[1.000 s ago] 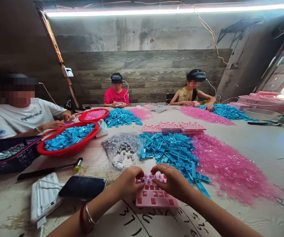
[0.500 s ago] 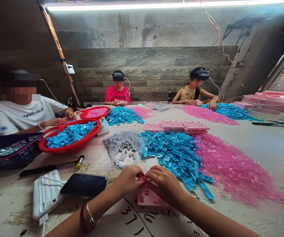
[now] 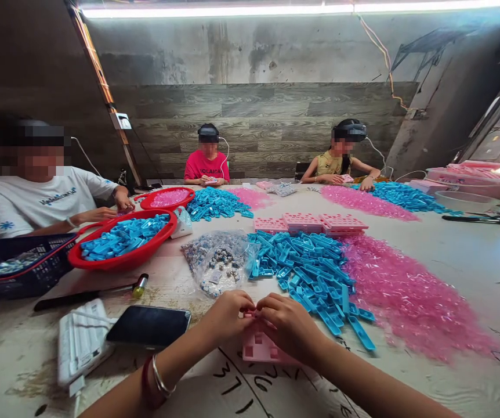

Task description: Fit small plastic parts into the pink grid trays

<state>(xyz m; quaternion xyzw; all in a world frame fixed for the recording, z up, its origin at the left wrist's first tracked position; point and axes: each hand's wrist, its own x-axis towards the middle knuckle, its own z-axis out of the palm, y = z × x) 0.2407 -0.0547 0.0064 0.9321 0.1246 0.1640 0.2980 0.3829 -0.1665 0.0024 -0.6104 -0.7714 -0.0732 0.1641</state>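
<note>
Both my hands meet over a pink plastic block with square holes [image 3: 262, 348] on the table before me. My left hand [image 3: 229, 313] pinches at the block's far left edge, its fingertips bent inward. My right hand [image 3: 285, 319] has its fingers curled against the same edge, covering part of the block. Whatever small piece lies between the fingertips is too hidden to name. Just beyond my hands are a heap of blue plastic trays [image 3: 315, 273] and a clear bag of small mixed parts [image 3: 219, 261].
Pink clear pieces [image 3: 410, 296] spread on the right, with stacked pink blocks [image 3: 302, 222] behind. To the left are a phone [image 3: 149, 326], a white power bank [image 3: 81, 342], a hammer [image 3: 97, 295], a red basin [image 3: 122, 266] and a dark basket [image 3: 21, 284]. Three co-workers sit around the table.
My hands stay at the block's far edge, with only a slight shift of the right fingers. The co-worker at the far right has moved a hand slightly left over the blue pieces.
</note>
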